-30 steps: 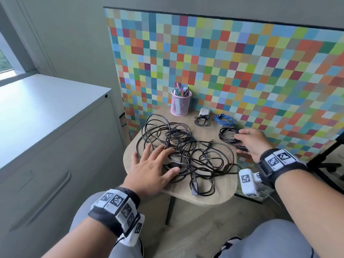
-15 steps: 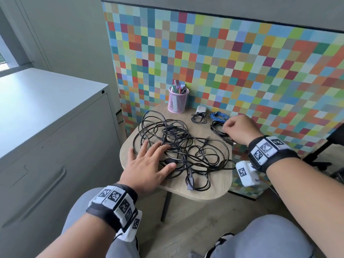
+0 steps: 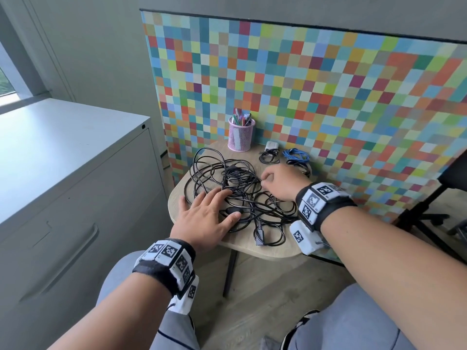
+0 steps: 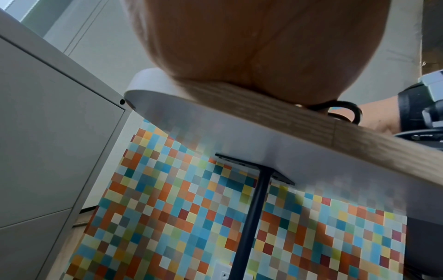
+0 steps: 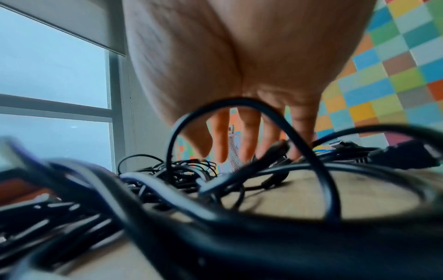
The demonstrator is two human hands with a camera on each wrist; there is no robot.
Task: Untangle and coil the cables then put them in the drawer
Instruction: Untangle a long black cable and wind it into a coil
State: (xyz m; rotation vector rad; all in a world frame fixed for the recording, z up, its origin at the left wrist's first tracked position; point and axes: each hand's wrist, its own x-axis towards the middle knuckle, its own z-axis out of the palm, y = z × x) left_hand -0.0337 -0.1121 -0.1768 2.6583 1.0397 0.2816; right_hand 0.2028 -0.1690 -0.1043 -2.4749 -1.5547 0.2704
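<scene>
head view: left hand spread flat on wooden table; right hand's grip unclear.

1 cable tangle, 3 coiled cables, 1 pen cup, 2 hands

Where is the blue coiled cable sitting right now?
In the head view, the blue coiled cable lies at the back right of the small wooden table, against the multicoloured checkered panel, just beyond the right hand.
</scene>
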